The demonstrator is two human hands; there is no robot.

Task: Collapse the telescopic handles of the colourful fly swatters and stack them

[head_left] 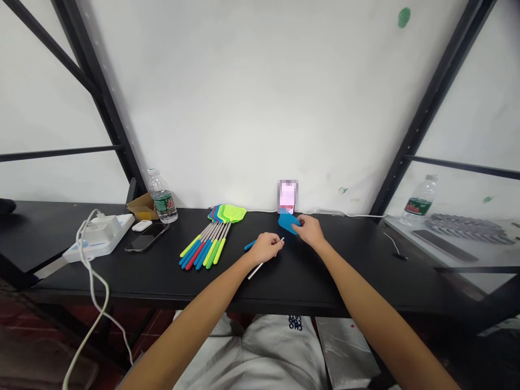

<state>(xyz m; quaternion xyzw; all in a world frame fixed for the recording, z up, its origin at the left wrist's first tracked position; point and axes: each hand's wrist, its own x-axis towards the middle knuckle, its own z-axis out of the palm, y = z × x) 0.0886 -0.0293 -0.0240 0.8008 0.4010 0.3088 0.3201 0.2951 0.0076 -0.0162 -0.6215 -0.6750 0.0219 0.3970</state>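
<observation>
Well, we see two bare hands working close together over a black table (325, 287), and the danger here is mostly in small slips. The left hand (266, 247) has its fingers curled nearly shut around a thin steel rod (255, 270), which passes under the palm, and a blue plastic grip (249, 246) shows just beside the hand; we cannot tell if this grip is fixed on the rod. The right hand (309, 230) pinches a blue swatter head (287, 222) between its fingers and thumb, almost closed, and this head sits near the far edge of the table, close to the wall. If the pinch is too light, the soft head can bend or slide away, and if the left fingers relax, the rod can drop and roll on the smooth surface. A strong push toward the far side can also knock the blurred pink object (287, 196) standing just behind the head. Now we count: about eight fly swatters (211, 238) lie in a fan to the left, although their overlap makes the number unsure. We also find two water bottles, one at the far left (162, 197) and one at the right (419, 201), one phone (146, 237), one white earbud case (141, 225) and one white power strip (99, 238).
</observation>
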